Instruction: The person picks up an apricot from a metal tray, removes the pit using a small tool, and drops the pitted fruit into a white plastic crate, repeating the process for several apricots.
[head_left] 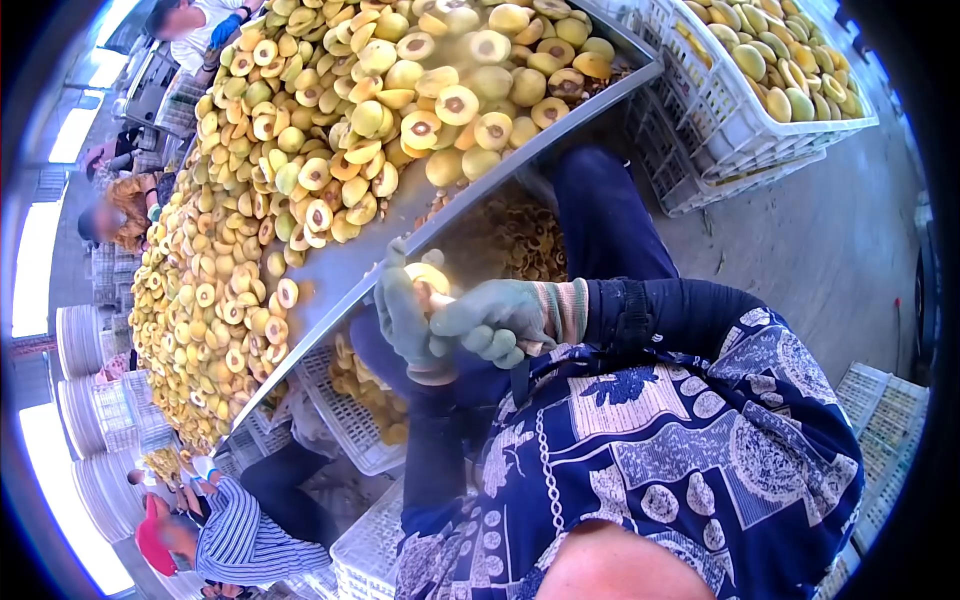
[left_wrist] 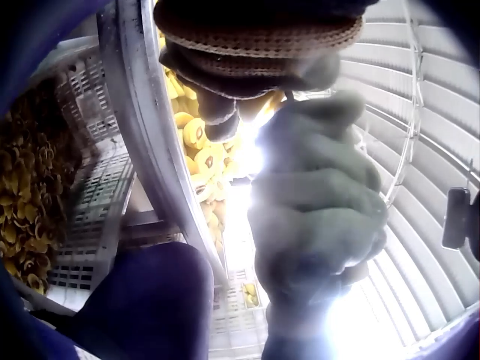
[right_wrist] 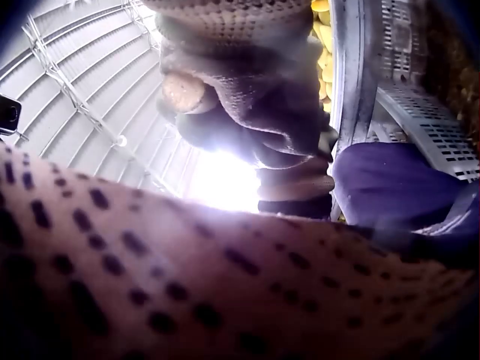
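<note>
Both hands wear pale grey-green gloves and meet near the tray's metal edge in the head view. The left hand holds a yellow fruit piece between thumb and fingers. Close against it, the right hand grips a light-coloured handle, whose rounded end sticks out of the fist in the right wrist view. The handle's other end is hard to make out at the fruit. In the left wrist view the right hand appears curled, below the left hand; glare hides the contact.
Halved yellow fruit heaps on a metal tray beyond the hands. White crates of fruit stand at the upper right and below the tray. Several people sit along the left, one in a striped shirt. A knee is near the tray.
</note>
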